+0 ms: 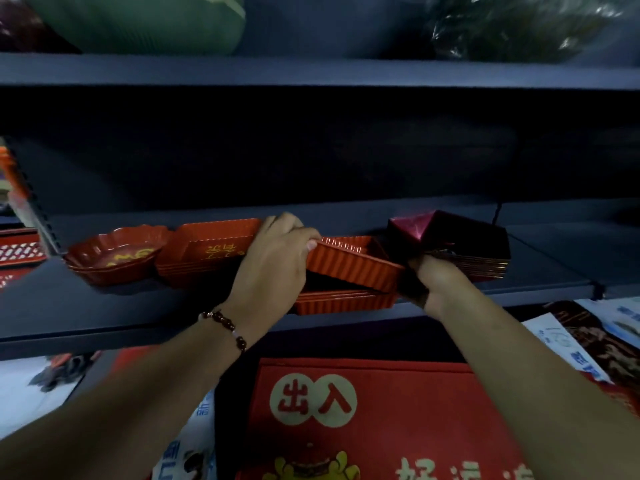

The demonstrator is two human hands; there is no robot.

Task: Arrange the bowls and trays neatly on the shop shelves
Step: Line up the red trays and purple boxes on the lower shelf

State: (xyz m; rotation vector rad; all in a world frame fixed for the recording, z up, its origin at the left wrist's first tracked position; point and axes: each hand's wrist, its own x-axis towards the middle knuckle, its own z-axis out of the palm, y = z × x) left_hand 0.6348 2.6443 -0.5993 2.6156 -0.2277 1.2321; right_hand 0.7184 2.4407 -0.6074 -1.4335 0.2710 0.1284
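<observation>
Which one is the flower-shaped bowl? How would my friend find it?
Look along the dark middle shelf to its left end. The flower-shaped bowl sits there, left of the rectangular trays; only it has a wavy, scalloped rim.

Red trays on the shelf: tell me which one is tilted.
The ribbed red tray held between the left hand and right hand. It slants over the ribbed stack, while the others sit flat.

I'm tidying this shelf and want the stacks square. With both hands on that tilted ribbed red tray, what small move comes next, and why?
Probably lower the ribbed red tray flat onto the stack of matching trays beneath it. The left hand and right hand hold its two ends, and it sits tilted and skewed above that stack, so settling it squarely would match the neater stacks beside it on the shelf.
</observation>
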